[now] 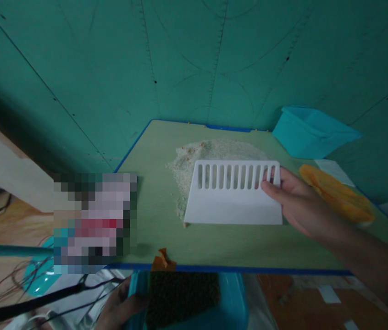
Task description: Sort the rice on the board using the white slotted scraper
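My right hand (pixel 295 197) grips the right end of a white plastic panel (pixel 233 208), its thumb on the near face by the slots. A row of slots runs along the panel's upper part. Behind it, a spread of pale grains (pixel 221 149) with some tan bits covers part of the tabletop (pixel 149 192). Below the front edge, my left hand (pixel 120 302) closes on the left rim of a blue plastic container (pixel 235 298). A dark, rough-textured mass (pixel 183 298) shows within the container; I cannot make out what it is.
At the back right stands a turquoise fabric pouch (pixel 311 133) against the green wall (pixel 194 59). An orange cloth (pixel 338 195) lies right of my right hand. A pixelated item (pixel 102 215) covers the table's left edge. Cables (pixel 11 279) lie at the lower left.
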Action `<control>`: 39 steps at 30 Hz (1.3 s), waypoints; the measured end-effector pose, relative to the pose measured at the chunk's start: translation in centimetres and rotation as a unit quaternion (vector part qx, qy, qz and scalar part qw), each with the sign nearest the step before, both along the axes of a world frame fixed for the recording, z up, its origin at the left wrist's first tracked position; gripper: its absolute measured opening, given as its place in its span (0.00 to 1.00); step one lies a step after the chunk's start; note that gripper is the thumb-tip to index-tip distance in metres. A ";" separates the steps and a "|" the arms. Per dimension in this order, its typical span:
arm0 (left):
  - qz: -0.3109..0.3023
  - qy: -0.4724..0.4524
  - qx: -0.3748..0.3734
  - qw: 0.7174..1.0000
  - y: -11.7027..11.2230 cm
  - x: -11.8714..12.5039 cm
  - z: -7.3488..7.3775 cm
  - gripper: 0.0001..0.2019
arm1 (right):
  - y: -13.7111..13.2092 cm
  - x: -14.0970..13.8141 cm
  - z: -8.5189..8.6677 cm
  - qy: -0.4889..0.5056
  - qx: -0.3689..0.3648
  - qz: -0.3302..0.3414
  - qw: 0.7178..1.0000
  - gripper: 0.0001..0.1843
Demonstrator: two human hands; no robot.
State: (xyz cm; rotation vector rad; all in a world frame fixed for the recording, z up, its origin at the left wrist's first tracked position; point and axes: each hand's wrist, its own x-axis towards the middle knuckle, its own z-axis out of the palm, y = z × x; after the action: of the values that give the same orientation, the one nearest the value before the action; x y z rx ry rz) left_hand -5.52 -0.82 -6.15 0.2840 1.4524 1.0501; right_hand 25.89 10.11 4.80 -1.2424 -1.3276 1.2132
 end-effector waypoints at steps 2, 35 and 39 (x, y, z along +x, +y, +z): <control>0.007 0.009 0.007 1.000 -0.1 0.1 -0.2 0.07 | -0.5 0.1 0.0 0.009 -0.011 0.010 1.000 0.16; -0.064 0.014 0.010 0.998 0.3 1.1 1.0 0.08 | -3.9 0.5 -1.1 0.045 -0.142 0.036 0.988 0.17; -0.057 0.006 0.005 0.998 0.2 1.2 1.2 0.08 | -4.0 0.4 -1.2 0.072 -0.156 0.037 0.984 0.15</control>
State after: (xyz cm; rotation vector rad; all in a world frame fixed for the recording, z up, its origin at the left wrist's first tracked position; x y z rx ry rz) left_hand -4.34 -0.61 -4.97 0.3780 1.4255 0.9645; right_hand 26.32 6.07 3.64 -1.3017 -1.1149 1.5800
